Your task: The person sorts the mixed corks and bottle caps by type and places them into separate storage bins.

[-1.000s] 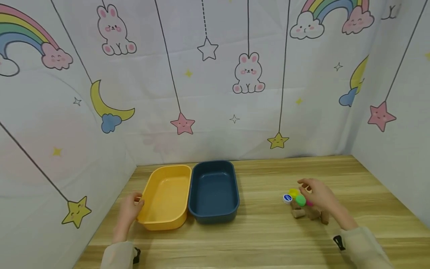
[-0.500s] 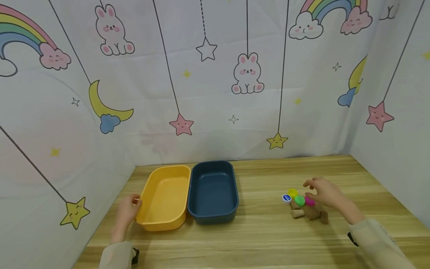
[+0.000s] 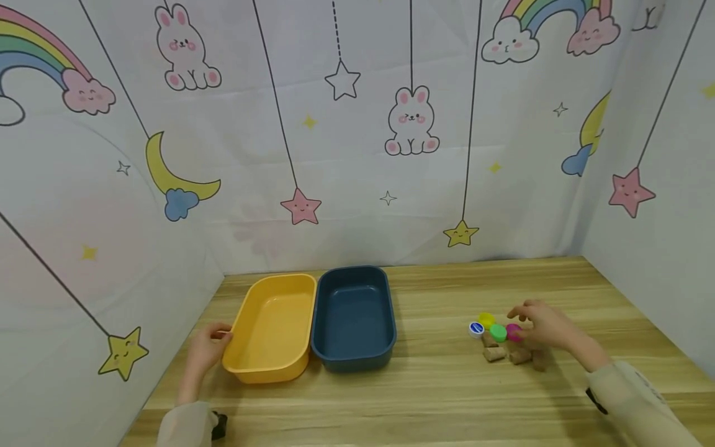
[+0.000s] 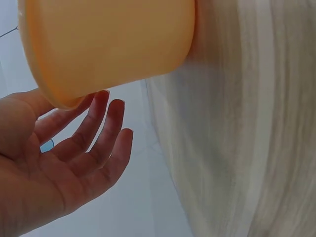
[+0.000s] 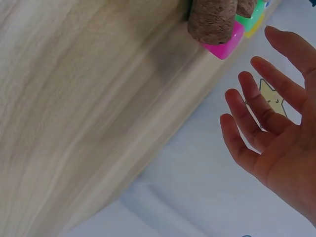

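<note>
In the head view my left hand [image 3: 206, 347] is at the left rim of a yellow tub [image 3: 269, 335]. In the left wrist view its fingers are loosely bent beside the tub's wall, the thumb tip hidden behind the rim. My right hand [image 3: 544, 324] hovers over the right side of a small group of bottle caps and corks, holding nothing, fingers loosely bent and apart. A pink cap [image 3: 512, 331] lies just below its fingertips. Beside that lie a green cap [image 3: 498, 333], a yellow cap [image 3: 486, 321] and a blue-and-white cap [image 3: 476, 329]. Several brown corks [image 3: 494, 354] lie just in front.
A dark blue tub [image 3: 354, 363] stands right against the yellow one; no contents show in either. Wood-grain table [image 3: 424, 397] lies around them. A white cloth [image 3: 357, 230] with printed stars and rabbits hangs along the back and sides.
My right hand has moved right, off the green cap, and then lowered slightly towards the pink cap. The left hand has stayed by the yellow tub's rim. Caps and corks look unmoved.
</note>
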Demonstrator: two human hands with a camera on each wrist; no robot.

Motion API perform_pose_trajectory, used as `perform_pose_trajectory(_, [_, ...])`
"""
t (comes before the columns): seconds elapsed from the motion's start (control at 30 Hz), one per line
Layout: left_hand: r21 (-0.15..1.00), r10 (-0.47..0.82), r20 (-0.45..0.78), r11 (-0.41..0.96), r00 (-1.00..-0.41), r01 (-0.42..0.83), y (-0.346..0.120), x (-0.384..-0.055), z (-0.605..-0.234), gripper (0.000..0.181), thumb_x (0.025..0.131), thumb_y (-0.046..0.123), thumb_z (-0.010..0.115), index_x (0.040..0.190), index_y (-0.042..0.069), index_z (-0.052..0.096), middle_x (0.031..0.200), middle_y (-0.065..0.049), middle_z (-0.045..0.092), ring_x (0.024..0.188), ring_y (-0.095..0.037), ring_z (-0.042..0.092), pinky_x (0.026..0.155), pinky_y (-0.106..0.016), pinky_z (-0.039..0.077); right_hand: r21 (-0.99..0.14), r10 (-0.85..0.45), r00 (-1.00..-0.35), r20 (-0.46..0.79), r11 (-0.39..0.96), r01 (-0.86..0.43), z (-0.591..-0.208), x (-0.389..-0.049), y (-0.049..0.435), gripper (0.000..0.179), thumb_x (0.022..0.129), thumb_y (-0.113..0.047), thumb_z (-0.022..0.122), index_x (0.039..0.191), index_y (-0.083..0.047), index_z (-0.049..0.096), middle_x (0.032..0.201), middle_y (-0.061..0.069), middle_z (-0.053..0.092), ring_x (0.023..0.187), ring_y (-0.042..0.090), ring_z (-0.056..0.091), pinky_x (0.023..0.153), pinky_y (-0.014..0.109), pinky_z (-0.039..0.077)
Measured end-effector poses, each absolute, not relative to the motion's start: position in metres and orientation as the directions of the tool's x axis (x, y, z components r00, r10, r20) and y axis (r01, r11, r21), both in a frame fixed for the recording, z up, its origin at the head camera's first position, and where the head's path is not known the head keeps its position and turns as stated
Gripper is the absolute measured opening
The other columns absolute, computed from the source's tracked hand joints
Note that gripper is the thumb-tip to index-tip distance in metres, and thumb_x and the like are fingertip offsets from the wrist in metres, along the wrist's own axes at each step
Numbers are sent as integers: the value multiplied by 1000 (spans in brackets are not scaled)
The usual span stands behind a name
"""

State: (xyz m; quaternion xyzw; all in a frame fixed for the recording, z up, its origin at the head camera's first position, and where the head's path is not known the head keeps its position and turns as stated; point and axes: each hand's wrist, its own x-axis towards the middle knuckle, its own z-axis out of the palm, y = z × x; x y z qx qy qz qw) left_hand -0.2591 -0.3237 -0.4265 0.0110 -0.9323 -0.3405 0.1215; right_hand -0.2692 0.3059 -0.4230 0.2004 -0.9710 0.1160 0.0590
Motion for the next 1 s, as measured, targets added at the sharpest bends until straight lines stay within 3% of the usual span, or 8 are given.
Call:
perform_pose_trajectory(0.13, [688,-103,118,726,-988,6,-329,-261,-425,29,86,9,52,103,-14,54,96,-32,58,75,-26,59,57,-25,45,-212,-369,-920,129,896,-389,-428,-272,309,30,72,-22,70,96,-7,64,83,6,56,73,19,53,58,30,42])
perform_pose_trajectory(0.27, [717,-99,47,696,-994,-36,-332,-261,-424,32,88,13,50,106,-15,52,86,-25,62,62,-11,53,53,-26,45,-235,-379,-919,110,888,-395,-429,-274,311,31,70,-20,71,97,-6,63,83,7,56,73,18,53,59,30,42])
perform_pose_trajectory(0.5, [722,-91,9,690,-996,-57,-332,-260,-421,32,89,14,50,105,-14,53,73,-9,61,61,-10,50,54,-29,47,-280,-380,-923,57,881,-381,-431,-275,313,32,71,-22,71,97,-5,63,85,9,55,75,20,53,62,34,44])
perform_pose_trajectory(1.0, [733,-83,1,678,-997,-56,-333,-260,-421,30,89,13,49,105,-13,53,72,-7,61,61,-11,50,53,-30,47,-286,-389,-921,37,879,-383,-437,-278,317,29,69,-21,73,94,-9,63,82,6,53,75,17,52,61,33,43])
